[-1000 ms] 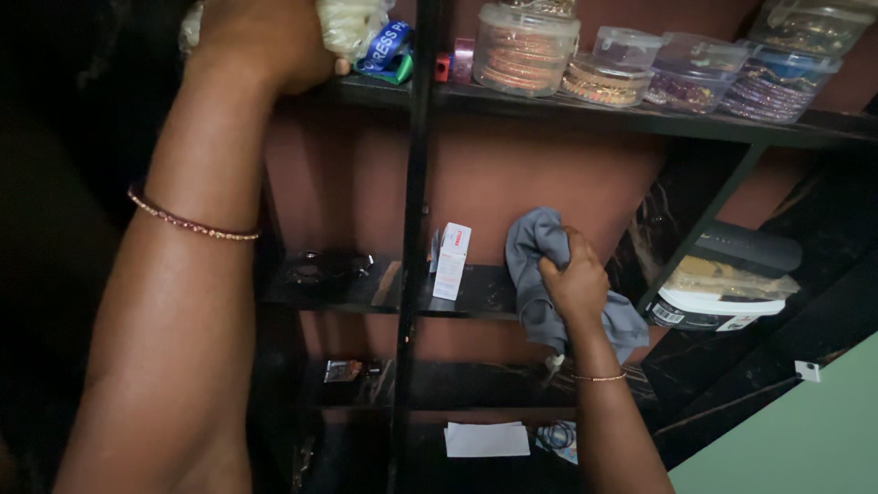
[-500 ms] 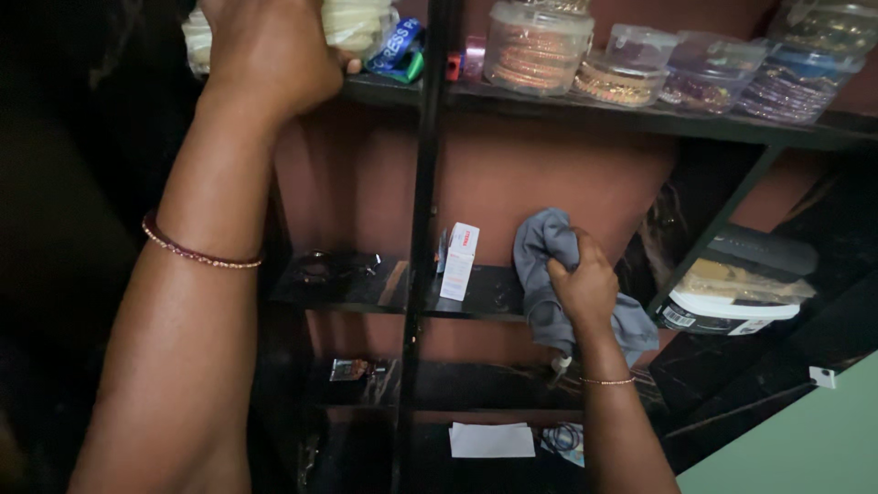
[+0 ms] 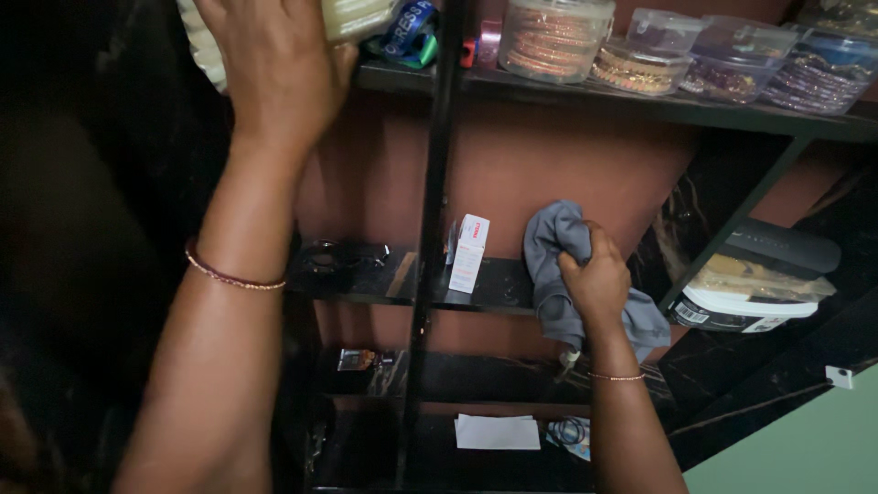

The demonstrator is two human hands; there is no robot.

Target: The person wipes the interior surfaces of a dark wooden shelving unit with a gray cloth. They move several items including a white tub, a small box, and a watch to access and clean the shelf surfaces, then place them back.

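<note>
My left hand (image 3: 274, 73) is raised to the top shelf (image 3: 585, 99) and grips a pale plastic-wrapped bundle (image 3: 352, 16) at the shelf's left end. Most of the bundle is hidden behind the hand and cut off by the frame's top. My right hand (image 3: 599, 279) is closed on a grey cloth (image 3: 558, 252), held against the middle shelf (image 3: 485, 297); the cloth hangs over the shelf's front edge. A small white and red carton (image 3: 468, 253) stands upright just left of the cloth.
Clear tubs of bangles (image 3: 553, 37) line the top shelf, beside a blue tape roll (image 3: 407, 27). A black vertical post (image 3: 430, 238) splits the unit. Dark glasses (image 3: 343, 256) lie at the middle shelf's left. Stacked flat boxes (image 3: 750, 288) sit at right; white paper (image 3: 497, 432) lies below.
My left hand has come down and spread over the bundle, drawing it off the top shelf's edge. The view has shifted slightly; my right hand stays on the cloth.
</note>
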